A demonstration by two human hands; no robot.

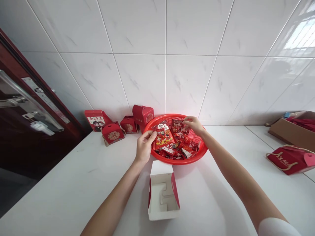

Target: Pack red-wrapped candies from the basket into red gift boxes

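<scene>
Mid-frame, left grip (144, 146) pinches packet (163, 137) by its edge, best kept light; right grip (194, 125), fingers bent over basket (182, 161), can't tell if holding, should clear the rim.

The basket (203, 151) is solid bright red, with a perforated pattern in its wall. The packet (163, 135) at its ten o'clock is red with yellow, white and dark print. The open box (157, 203) at six o'clock is white inside with red side flaps. At nine o'clock, the small box (113, 133) is red with a round gold pattern. The wall tiles (189, 85) are white with faint grey veining; the table (98, 183) is plain white.
</scene>
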